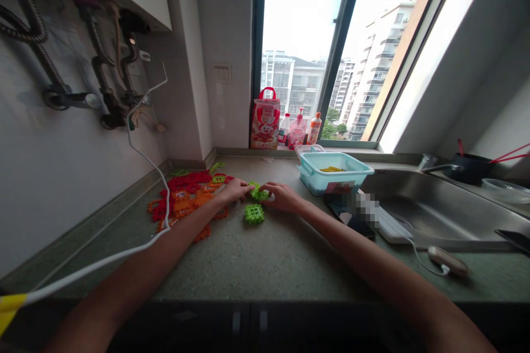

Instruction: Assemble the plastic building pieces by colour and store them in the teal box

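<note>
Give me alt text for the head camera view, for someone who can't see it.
A person's left hand and right hand hold green lattice pieces at a counter, with another green piece lying nearer. Red and orange pieces are heaped left; on the right, a blue tub stands beside a sink.

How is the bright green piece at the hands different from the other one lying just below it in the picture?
The held green piece is in the grip of the left hand and right hand; the loose green piece lies on the counter. The held green piece is partly hidden, while the loose green piece shows its grid clearly. Both are bright green with bumpy edges.
</note>
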Motion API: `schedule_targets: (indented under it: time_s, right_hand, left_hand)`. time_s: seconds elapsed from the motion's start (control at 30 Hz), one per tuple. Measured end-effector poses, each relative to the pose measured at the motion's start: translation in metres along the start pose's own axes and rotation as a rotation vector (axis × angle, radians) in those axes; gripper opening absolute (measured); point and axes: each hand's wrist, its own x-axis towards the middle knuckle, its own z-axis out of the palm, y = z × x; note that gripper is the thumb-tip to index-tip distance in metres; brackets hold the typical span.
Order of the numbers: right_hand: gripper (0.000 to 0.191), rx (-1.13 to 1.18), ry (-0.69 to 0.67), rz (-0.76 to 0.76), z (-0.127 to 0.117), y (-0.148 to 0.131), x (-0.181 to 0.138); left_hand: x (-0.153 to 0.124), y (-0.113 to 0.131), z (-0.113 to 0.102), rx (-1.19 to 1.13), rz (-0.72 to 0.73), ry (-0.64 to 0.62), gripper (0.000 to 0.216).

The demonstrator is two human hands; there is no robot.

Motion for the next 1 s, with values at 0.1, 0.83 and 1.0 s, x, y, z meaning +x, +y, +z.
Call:
schedule_targets:
  time_s: [0.1,0.83,1.0]
  right_hand:
    - [0.033,0.016,0.054,0.006,0.005,0.004,0.000]
    - [0.036,0.046,0.078,0.039,0.014,0.002,-0.004]
    - [0.038,0.020,0.088,0.060,0.015,0.003,-0.003]
  left_hand:
    - [0.001,0.000,0.001,-0.009,0.004,0.002,0.054]
    - [-0.011,-0.009,-0.011,0.474,0.207,0.078,0.038]
    - [-0.012,-0.015,-0.017,0.512,0.275,0.082,0.034]
